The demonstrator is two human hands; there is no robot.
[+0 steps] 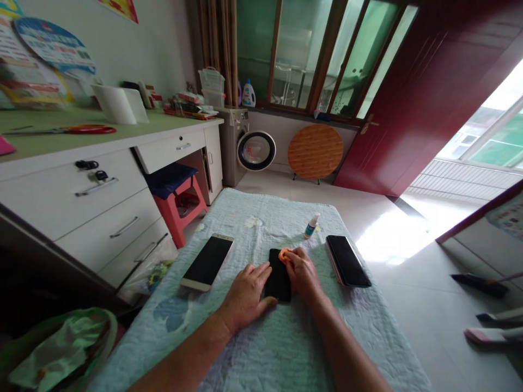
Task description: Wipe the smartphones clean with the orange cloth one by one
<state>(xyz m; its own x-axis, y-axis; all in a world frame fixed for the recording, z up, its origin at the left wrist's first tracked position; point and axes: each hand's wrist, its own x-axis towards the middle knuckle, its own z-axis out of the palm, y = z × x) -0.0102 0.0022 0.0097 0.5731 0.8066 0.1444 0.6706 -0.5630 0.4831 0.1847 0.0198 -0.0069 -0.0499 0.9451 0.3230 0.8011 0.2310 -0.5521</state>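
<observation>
A black smartphone (278,279) lies face up on the quilted cover between my hands. My left hand (248,294) steadies it, fingers along the left edge and thumb at the bottom corner. Bunched in the fingers of my right hand (303,272) is an orange cloth (285,256), pressed on the phone's upper right part. A larger gold-framed smartphone (208,262) with a dark screen lies to the left. On the right sits another dark smartphone (347,261), apparently on top of a pinkish thing. Beyond my right hand stands a small spray bottle (311,226) with a white top.
A pale blue quilted cover (261,337) spreads under everything. Along the left runs a white desk (98,204) with scissors (92,129) and a paper roll (118,103). A red stool (180,201), a lined bin (65,348) and an open washing machine (235,141) stand around.
</observation>
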